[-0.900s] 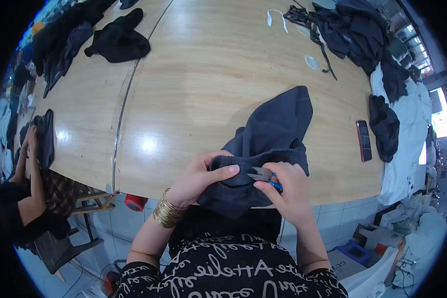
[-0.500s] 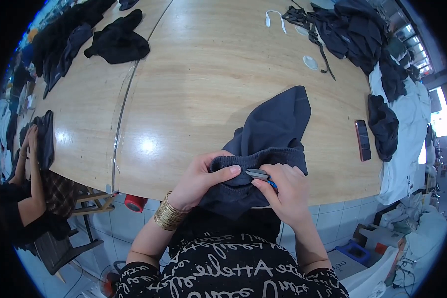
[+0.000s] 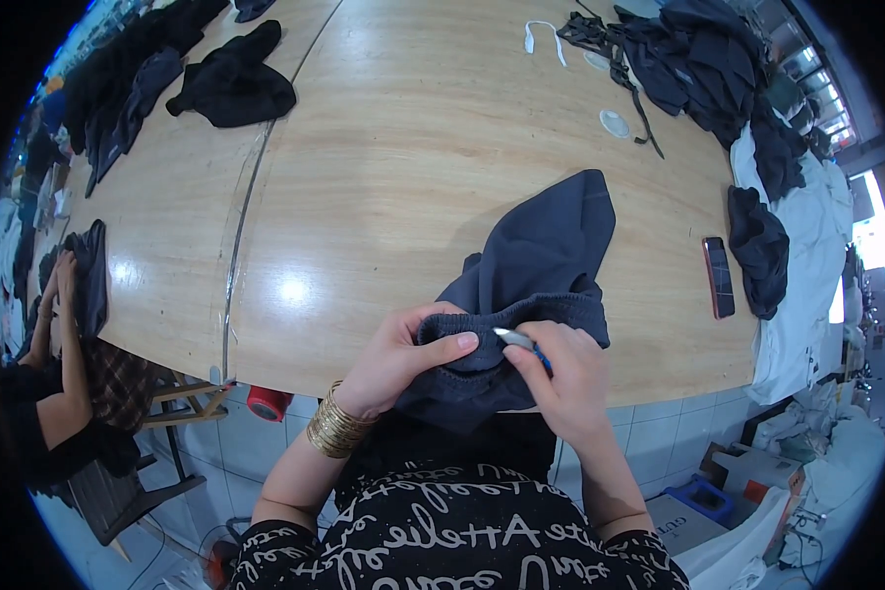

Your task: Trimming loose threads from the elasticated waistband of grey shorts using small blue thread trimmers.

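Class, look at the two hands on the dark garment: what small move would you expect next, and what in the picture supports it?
Probably a snip: the right hand points a small metal-tipped cutter at the ribbed hem of the dark garment, which the left hand pinches.

You have open bench [image 3: 403,167] ahead and to the left of the dark garment [image 3: 541,265]. To the right, a phone [image 3: 718,277] and piled clothes [image 3: 757,246] block passage.
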`<state>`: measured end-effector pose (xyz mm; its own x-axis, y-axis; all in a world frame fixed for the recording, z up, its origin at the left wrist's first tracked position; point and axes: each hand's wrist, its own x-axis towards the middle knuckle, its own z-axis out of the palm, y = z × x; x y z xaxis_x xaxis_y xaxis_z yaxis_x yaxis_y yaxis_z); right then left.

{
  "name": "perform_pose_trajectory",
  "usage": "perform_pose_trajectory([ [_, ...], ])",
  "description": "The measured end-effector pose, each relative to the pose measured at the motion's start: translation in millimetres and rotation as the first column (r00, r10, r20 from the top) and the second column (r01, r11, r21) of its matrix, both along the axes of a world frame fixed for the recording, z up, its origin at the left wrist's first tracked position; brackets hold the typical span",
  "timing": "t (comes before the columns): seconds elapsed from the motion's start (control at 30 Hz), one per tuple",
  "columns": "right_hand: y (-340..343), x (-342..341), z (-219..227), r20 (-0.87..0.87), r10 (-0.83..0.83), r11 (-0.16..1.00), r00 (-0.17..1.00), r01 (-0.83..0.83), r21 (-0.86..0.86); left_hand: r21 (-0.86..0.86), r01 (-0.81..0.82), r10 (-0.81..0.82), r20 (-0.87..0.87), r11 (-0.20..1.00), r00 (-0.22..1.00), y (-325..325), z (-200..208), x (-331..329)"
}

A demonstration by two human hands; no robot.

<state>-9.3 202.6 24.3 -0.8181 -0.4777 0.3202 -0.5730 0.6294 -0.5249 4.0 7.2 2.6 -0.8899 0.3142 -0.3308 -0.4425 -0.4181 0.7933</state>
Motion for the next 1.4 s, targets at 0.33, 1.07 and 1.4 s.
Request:
perform_pose_trajectory([
  [0.33,22,-33,9,0.235,0.044,0.975,0.971,0.01,-0.224,-0.626,-0.234,-0.215,-0.556,0.744,0.803,-25,-2,-13],
  [1.07,30,-34,40,0.516,-0.251,0.312,0.819,0.573,-0.757,-0.568,-0.487,0.082,-0.591,0.663,0.802,2,-49,-42],
  [1.4,57,-51,12,0.674,0.033,0.218,0.738,0.653,-0.726,-0.034,-0.34,0.33,-0.171,0.94,0.928,-85,-7,-43],
])
